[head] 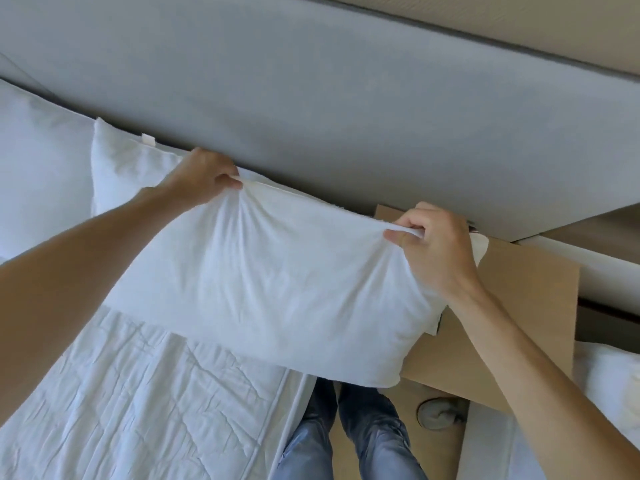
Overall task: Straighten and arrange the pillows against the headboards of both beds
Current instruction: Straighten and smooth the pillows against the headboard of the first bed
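The left hand (204,176) is closed in a tight pinch: thumb and curled fingers bunch the top edge of the white pillow (270,285) at about 10 o'clock from the pillow's middle, and creases fan out from that grip. The right hand (434,249) is closed the same way, thumb over curled fingers, gripping a gathered fold of the case near the pillow's upper right corner, at about 2 o'clock from its middle. Both forearms reach in from the lower corners of the view.

The pillow hangs between the two hands, lifted, with its long axis running from 10 o'clock down toward 4 o'clock, roughly along the grey headboard (311,98) just beyond it. Its top edge faces the headboard; its lower edge droops toward the person. The left part of the pillow overlies the quilted white bed (131,403), while the right end sticks out past the bed's edge, over the brown nightstand top (533,292) and the gap where the person's jeans (353,441) show at 6 o'clock.

At 9 o'clock from the held pillow a second pillow (128,168) lies against the headboard, a small white tag at its top edge, its right end tucked behind the left hand. Farther out at 9 o'clock sits a third pillow (38,161), also at the headboard. At 4 o'clock, by the frame's right edge, a patch of white bedding on the other bed (613,379) is visible
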